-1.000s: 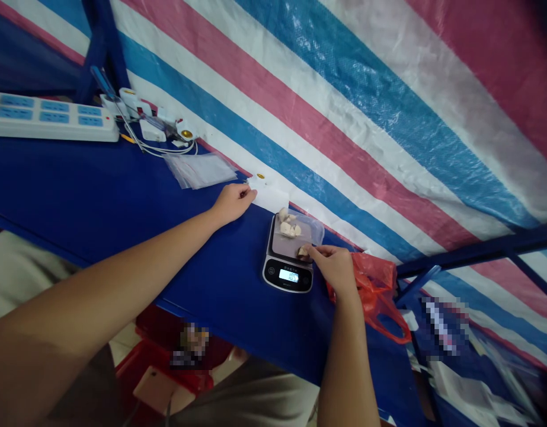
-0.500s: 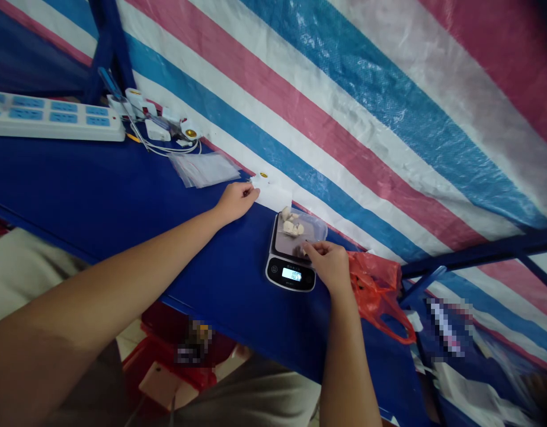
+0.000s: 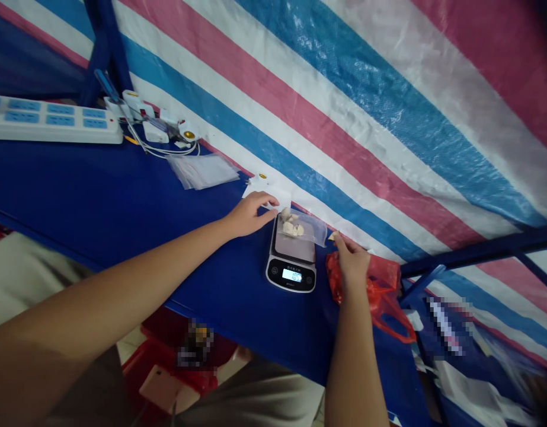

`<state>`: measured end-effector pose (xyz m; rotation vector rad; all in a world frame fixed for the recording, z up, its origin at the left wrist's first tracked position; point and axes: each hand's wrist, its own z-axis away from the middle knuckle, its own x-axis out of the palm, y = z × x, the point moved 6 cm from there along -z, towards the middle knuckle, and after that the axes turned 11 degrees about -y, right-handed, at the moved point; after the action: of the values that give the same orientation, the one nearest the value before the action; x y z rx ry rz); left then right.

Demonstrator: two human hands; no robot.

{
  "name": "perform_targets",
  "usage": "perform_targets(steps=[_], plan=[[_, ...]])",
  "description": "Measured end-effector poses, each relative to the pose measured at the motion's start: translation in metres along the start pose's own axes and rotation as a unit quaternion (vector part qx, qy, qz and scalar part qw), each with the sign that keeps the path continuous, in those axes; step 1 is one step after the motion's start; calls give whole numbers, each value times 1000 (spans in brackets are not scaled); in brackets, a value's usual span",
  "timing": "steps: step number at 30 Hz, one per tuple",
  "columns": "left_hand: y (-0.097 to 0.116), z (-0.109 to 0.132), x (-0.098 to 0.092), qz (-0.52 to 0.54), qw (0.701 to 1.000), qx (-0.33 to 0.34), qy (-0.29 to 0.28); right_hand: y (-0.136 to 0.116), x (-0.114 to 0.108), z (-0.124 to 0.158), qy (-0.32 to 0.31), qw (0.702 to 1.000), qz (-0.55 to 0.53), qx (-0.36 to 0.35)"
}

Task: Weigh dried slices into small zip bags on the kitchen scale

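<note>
A small kitchen scale (image 3: 292,276) with a lit display stands on the blue table. On its plate lies a clear plastic bag (image 3: 315,227) with several pale, chunky pieces (image 3: 293,229) at its left end; their kind is unclear. My left hand (image 3: 254,213) is open beside the scale's far left corner, thumb and fingers apart, close to the bag. To the right of the scale, my right hand (image 3: 352,261) pinches a small pale piece (image 3: 333,236) between thumb and fingertips. Just under that hand sits a red plastic bag (image 3: 384,276).
Flat clear bags (image 3: 204,171) lie at the back left, near a screwdriver (image 3: 117,101), cables and white plugs. A long power strip (image 3: 55,118) rests at far left. White paper (image 3: 273,194) lies behind the scale. A striped tarp (image 3: 300,118) hangs along the back edge.
My right hand has moved from over the scale plate to the right, above the red bag, with a pale piece in its fingers. My left hand has shifted right towards the scale and its fingers have spread.
</note>
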<state>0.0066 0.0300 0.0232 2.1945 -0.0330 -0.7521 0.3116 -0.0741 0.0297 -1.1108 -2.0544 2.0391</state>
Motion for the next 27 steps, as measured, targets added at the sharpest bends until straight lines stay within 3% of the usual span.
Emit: perform_targets(steps=[6, 14, 20, 27], plan=[[10, -1, 19, -35, 998, 38, -36, 10, 30, 0, -110, 986, -100, 81], [8, -1, 25, -32, 998, 38, -47, 1, 54, 12, -258, 951, -133, 107], [4, 0, 12, -28, 999, 36, 0, 4, 38, 14, -207, 955, -190, 98], [-12, 2, -12, 46, 993, -63, 91, 9, 31, 10, -122, 964, -219, 87]])
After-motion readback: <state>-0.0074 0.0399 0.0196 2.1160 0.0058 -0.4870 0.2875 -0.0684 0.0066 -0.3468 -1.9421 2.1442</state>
